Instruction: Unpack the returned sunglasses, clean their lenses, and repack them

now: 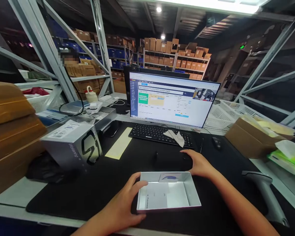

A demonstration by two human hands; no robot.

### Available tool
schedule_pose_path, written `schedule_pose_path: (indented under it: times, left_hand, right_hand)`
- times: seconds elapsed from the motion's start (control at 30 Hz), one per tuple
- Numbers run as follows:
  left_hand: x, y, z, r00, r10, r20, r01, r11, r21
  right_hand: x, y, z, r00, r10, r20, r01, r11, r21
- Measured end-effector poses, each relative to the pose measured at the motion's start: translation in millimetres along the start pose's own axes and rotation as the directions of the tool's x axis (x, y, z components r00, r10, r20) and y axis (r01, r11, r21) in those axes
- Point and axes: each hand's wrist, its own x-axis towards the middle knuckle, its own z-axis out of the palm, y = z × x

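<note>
A shallow white open box lies on the black desk mat. My left hand grips its left end, with fingers over the rim and the thumb low at the near corner. Inside it are a white printed card and a small picture card against the far wall. Behind the box rests a dark, elongated object, whose kind is hard to make out against the mat. My right hand curves around that object's right end, index finger and thumb on either side.
A grey printed carton and stacked brown boxes stand at left. Ahead are a yellow paper strip, a keyboard with a crumpled tissue, and a monitor. A mouse and barcode scanner lie at right.
</note>
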Motion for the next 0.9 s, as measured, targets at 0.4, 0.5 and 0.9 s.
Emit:
schedule_pose_path:
  times: [0.4,0.5,0.9]
  left_hand:
    - [87,-46,-65.5,0.965,0.101,-0.241,-0.071,0.989,0.13]
    - [110,-60,-73.6,0.971,0.069,-0.228,-0.043,0.992,0.119]
    - [95,-17,-38.1,0.904,0.104,-0.414,-0.143,0.988,-0.066]
  right_hand:
    - [-15,24,-11,0.694,0.67,-0.266,0.048,0.325,0.945]
    - [-13,21,-5,0.671,0.717,-0.189,0.052,0.208,0.977]
    - [-7,-43,28,0.899,0.359,0.25,-0.192,-0.189,0.963]
